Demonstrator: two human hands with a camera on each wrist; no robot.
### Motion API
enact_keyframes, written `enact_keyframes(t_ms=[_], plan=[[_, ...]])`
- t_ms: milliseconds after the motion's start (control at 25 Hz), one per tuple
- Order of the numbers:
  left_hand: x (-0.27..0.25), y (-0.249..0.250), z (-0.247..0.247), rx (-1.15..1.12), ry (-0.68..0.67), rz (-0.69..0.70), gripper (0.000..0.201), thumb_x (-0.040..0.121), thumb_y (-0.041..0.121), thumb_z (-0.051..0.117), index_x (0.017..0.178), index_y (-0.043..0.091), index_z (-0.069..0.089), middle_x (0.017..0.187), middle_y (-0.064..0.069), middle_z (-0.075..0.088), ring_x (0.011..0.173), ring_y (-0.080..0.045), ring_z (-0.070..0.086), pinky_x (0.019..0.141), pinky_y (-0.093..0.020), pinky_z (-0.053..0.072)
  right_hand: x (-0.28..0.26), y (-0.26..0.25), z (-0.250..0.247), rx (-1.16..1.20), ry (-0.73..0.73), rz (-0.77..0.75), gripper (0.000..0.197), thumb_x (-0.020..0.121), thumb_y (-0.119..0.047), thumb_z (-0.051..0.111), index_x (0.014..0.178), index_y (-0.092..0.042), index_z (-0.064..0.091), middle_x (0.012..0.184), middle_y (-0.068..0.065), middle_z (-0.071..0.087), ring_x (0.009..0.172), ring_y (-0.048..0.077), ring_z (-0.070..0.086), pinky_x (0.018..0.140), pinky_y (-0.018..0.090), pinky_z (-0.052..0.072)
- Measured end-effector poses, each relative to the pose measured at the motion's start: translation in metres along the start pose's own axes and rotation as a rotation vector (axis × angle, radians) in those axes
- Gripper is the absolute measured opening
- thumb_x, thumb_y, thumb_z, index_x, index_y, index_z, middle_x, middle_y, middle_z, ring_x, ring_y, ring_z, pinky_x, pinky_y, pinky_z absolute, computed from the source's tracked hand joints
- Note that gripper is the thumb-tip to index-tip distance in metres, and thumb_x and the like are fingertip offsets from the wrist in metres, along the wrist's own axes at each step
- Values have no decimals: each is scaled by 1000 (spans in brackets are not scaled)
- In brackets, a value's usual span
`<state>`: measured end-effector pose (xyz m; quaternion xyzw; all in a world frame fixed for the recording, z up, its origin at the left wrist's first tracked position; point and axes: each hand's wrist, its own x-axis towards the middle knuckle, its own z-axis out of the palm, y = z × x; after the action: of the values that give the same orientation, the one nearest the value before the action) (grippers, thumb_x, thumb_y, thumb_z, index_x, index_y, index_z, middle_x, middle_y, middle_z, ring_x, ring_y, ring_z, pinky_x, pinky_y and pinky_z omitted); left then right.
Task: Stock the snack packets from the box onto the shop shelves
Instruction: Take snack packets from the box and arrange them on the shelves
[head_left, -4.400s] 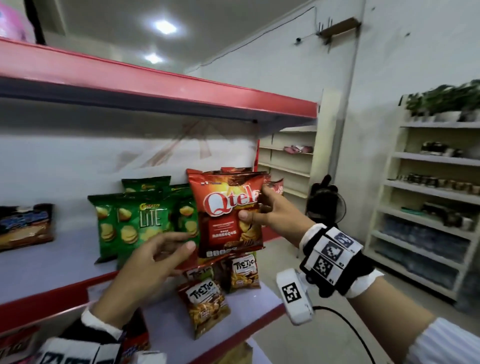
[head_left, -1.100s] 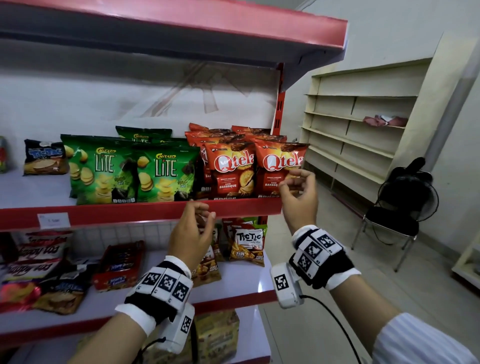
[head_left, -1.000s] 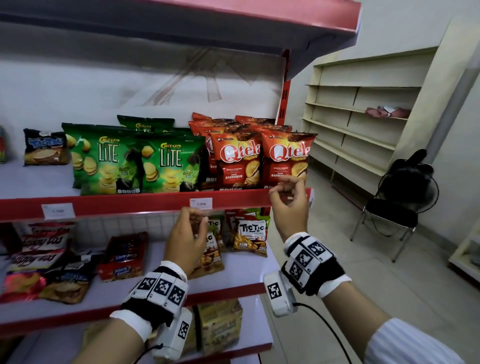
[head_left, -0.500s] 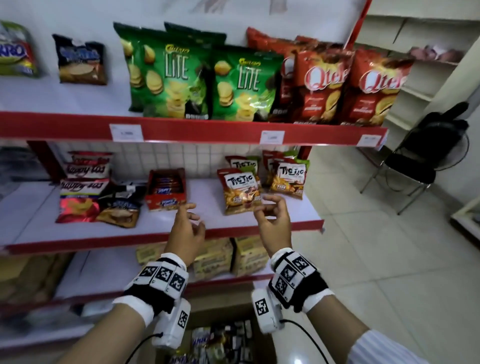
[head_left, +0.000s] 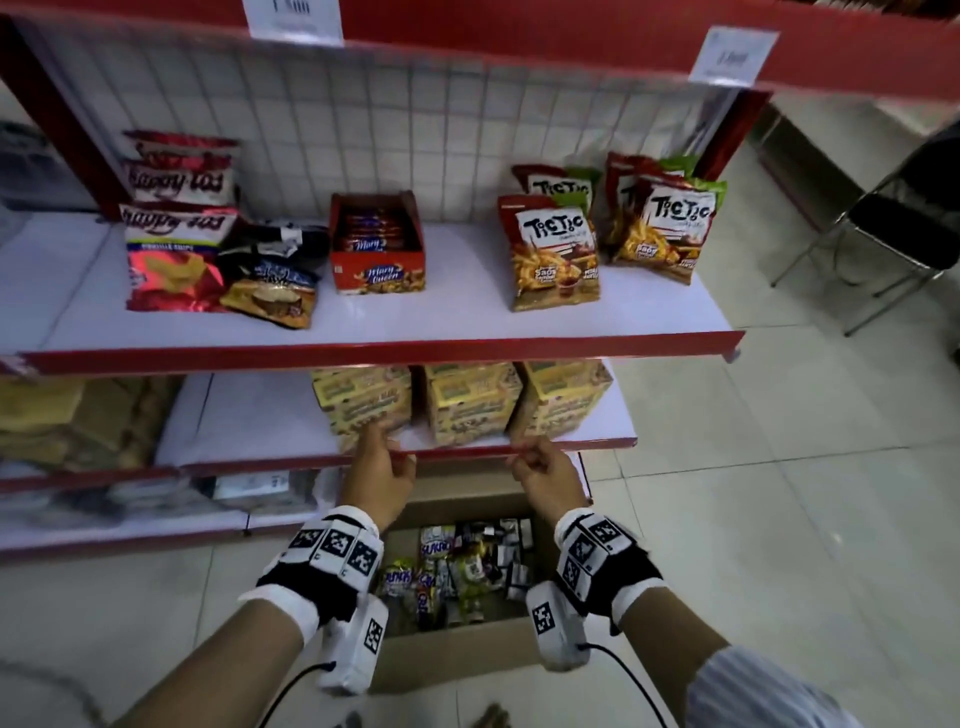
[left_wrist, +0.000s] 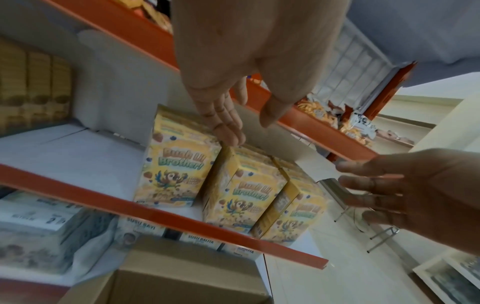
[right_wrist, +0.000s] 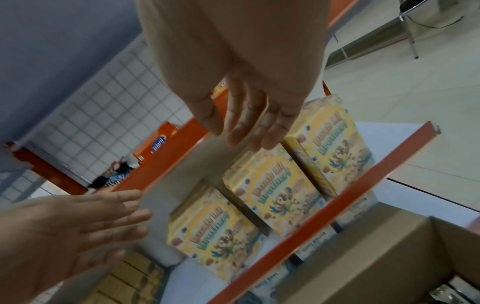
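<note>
Shop shelves (head_left: 363, 351): both hands empty, fingers loose, left hand (head_left: 382, 475) and right hand (head_left: 545, 475) apart at lower shelf's front edge, above open box (head_left: 457, 654).

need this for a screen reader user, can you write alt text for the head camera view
Two empty hands, left hand and right hand, reach down over an open cardboard box of mixed snack packets on the floor before red-edged shop shelves. The shelf above holds Tic Tic bags, a red carton and other snacks; yellow boxes stand on the shelf below it.
</note>
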<state>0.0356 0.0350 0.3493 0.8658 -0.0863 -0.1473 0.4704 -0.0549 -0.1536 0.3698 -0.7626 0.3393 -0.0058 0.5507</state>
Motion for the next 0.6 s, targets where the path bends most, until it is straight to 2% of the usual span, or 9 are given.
enact_keyframes(t_ms=[40,160,200,320,400,480,520,600], plan=[[2,-12,7,0,1,-21,39,89,2,56,124,4,40,103,-17,58,96,-34,59,87,-40,49,9,13,5,-34,-54,18,13,89,-5,57,97,-15,59,87,8,60,87,23,58,82,30,45],[16,-56,38,-3,-18,-100,42,89,0,55,128,3,42,94,-15,56,88,-33,57,85,-44,49,36,61,25,-201,-150,16,15,90,-10,58,103,-10,64,89,6,61,87,17,56,68,16,41],[23,-74,53,-23,-21,-126,41,88,-3,54,128,0,43,93,-14,54,86,-32,55,84,-43,49,47,79,32,-249,-166,3,17,90,-10,58,105,-9,66,92,6,63,88,16,56,68,16,40],[39,-129,99,-1,-50,-183,32,87,-8,52,119,-5,52,91,-13,55,82,-25,53,80,-35,48,86,136,55,-345,-258,-14,17,91,-7,55,103,-4,66,106,12,68,99,25,61,85,26,45],[52,-170,133,23,-84,-195,25,87,-6,55,112,-6,57,99,-20,62,87,-29,59,83,-30,46,119,178,74,-446,-369,-31,16,90,-8,56,101,-3,66,106,14,68,98,25,62,86,24,46],[62,-203,161,-23,-136,-233,20,88,-5,55,107,-7,59,106,-25,64,99,-35,61,86,-30,44,146,216,89,-497,-433,-28,16,90,-12,59,103,-4,65,99,11,69,89,19,60,73,16,44],[69,-220,175,-43,-152,-238,18,88,-3,56,106,-6,59,108,-24,64,102,-34,60,90,-31,44,161,236,97,-523,-446,-33,18,89,-15,62,104,-6,65,96,9,68,85,16,58,69,16,42],[81,-248,199,-48,-211,-235,18,90,3,58,107,-1,60,109,-18,65,103,-29,60,92,-29,43,188,275,113,-595,-465,-60,21,88,-16,63,106,-7,65,100,10,69,86,19,60,71,16,41]])
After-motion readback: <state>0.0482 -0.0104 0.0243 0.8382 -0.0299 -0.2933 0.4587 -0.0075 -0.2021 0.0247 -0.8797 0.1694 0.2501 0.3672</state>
